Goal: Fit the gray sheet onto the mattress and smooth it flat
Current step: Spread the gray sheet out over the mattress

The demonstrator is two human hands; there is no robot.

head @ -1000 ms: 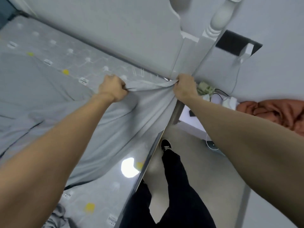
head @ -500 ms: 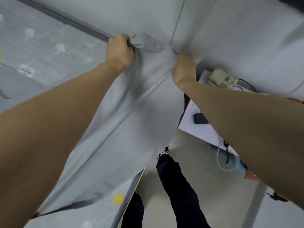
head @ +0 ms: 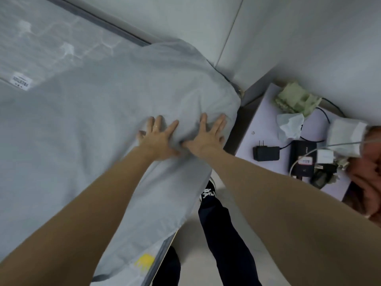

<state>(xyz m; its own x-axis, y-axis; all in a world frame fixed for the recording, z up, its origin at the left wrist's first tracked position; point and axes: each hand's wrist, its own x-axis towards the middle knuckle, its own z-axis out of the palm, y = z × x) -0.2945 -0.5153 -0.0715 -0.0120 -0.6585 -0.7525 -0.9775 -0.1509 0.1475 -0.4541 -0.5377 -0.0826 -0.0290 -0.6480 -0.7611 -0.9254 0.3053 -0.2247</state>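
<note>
Released from their earlier grip, both hands [head: 181,141] press flat on the gray sheet [head: 103,120] beside the nightstand [head: 261,124].

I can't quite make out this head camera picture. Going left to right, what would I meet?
mattress label → left hand → right hand → black plug adapter → crumpled tissue → reddish cloth.
</note>
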